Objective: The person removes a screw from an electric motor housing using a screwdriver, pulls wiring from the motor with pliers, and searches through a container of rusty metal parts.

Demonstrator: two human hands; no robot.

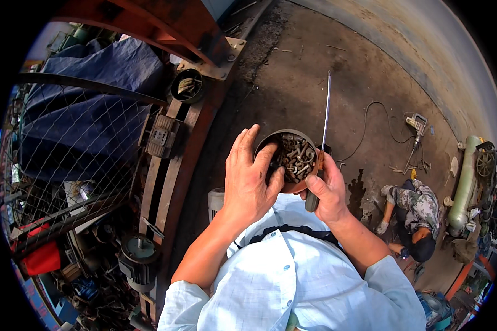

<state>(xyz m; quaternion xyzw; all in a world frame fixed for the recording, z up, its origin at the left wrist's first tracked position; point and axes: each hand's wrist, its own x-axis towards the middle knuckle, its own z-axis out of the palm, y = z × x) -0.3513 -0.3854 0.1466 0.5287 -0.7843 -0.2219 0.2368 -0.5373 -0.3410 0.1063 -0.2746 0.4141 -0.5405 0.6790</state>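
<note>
In front of my chest, a round tin [302, 134] is filled with small rusty bolts and screws [298, 157]. My right hand [331, 187] grips the tin's right side and also holds a long-shafted screwdriver [327, 110]. The screwdriver's dark handle lies under my thumb, and its shiny shaft points away from me. At the tin's left side is my left hand [248, 176], with thumb and forefinger reaching inside over the bolts. Those two fingers are apart, and the others stretch out beyond the rim. No piece shows between them.
Left, a steel beam [176, 171] carries a motor part [163, 135] and a pot [188, 86]. An electric motor [139, 259] stands by wire mesh [77, 143]. Right, a person [417, 215] crouches near a corded power drill [417, 124] and a green cylinder [463, 187].
</note>
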